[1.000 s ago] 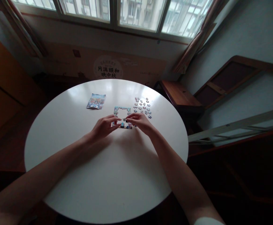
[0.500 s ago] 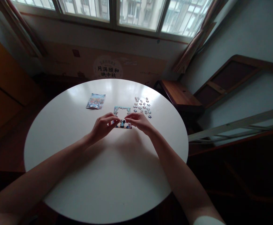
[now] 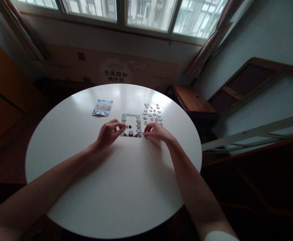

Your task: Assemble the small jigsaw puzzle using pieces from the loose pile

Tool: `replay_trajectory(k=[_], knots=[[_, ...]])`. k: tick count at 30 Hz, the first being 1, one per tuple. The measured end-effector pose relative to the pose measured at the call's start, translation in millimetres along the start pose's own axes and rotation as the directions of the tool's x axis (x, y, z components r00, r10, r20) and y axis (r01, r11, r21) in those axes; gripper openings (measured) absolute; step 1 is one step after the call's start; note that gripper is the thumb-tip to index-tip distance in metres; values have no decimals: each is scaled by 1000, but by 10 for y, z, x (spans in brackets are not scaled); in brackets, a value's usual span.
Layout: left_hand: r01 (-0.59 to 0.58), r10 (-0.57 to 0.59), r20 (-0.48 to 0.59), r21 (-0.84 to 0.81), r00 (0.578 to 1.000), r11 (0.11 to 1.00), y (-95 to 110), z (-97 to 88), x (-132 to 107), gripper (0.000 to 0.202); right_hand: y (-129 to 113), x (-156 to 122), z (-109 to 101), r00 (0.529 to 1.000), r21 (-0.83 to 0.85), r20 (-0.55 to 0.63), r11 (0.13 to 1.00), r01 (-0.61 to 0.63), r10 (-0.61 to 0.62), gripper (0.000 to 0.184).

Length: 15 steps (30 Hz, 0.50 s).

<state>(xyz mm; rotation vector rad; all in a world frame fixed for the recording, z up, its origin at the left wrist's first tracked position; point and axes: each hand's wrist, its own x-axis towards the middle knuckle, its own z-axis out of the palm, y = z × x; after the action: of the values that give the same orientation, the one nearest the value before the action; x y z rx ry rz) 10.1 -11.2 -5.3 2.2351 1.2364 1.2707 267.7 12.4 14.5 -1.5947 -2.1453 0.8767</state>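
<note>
A rectangular jigsaw puzzle (image 3: 138,125) lies on the white table, its border joined and its middle mostly open. My left hand (image 3: 110,132) is at its left side, thumb and fingers pinching a small dark and grey puzzle piece (image 3: 129,127) over the open middle. Just off the puzzle's lower right corner is my right hand (image 3: 156,131), its fingertips pinched close to the tabletop. A small pale puzzle piece shows at those tips, though its outline is hard to make out. Several loose puzzle pieces (image 3: 151,115) are spread beyond the right hand.
A colourful printed packet (image 3: 102,108) lies flat at the back left of the round white table (image 3: 116,190). Past the table's far right edge stands a wooden bench (image 3: 194,100). Windows (image 3: 151,15) and a low wall panel are behind.
My right hand has moved right, away from the puzzle's middle to beside its lower right corner. My left hand has shifted slightly left, still holding the dark piece.
</note>
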Motion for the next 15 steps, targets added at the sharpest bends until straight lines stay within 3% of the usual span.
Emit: replay_trajectory(k=[3, 7, 10, 15], knots=[[3, -3, -1, -14, 1000, 1000, -2, 4, -3, 16, -47, -5, -12, 999, -16, -31, 999, 30, -30, 5], [-6, 6, 10, -37, 1000, 999, -8, 24, -13, 17, -219, -15, 43, 943, 98, -268, 968, 230, -197, 12], [-28, 30, 35, -52, 999, 998, -4, 35, -17, 18, -340, -7, 168, 927, 205, -262, 923, 324, -268, 15], [-59, 61, 59, -35, 996, 998, 7, 28, -21, 19, -398, 27, 326, 955, 344, -207, 898, 275, -213, 15]])
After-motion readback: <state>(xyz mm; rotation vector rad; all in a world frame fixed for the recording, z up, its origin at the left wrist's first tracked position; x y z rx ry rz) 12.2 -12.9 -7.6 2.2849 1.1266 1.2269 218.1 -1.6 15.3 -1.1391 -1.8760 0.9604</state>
